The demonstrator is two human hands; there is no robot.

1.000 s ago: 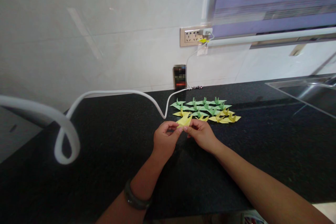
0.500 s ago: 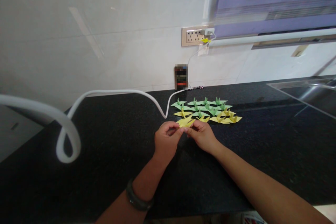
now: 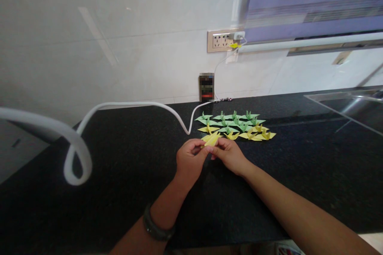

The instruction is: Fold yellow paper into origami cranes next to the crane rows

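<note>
A yellow folded paper piece (image 3: 211,139) is held just above the black countertop (image 3: 119,159) between both hands. My left hand (image 3: 189,162) pinches its left side and my right hand (image 3: 229,154) pinches its right side, fingertips almost meeting. Right behind them lie rows of finished paper cranes: green ones (image 3: 231,119) at the back, yellow ones (image 3: 254,133) in front. A dark band sits on my left wrist (image 3: 157,227).
A white cable (image 3: 134,105) runs from a loop (image 3: 76,159) at the left across the counter toward a small dark device (image 3: 206,87) leaning on the wall. A wall socket (image 3: 223,40) with a plug is above. A metal sink edge (image 3: 344,101) lies at the right.
The hands have stayed in place; the yellow paper piece has been turned and narrowed slightly between the fingertips.
</note>
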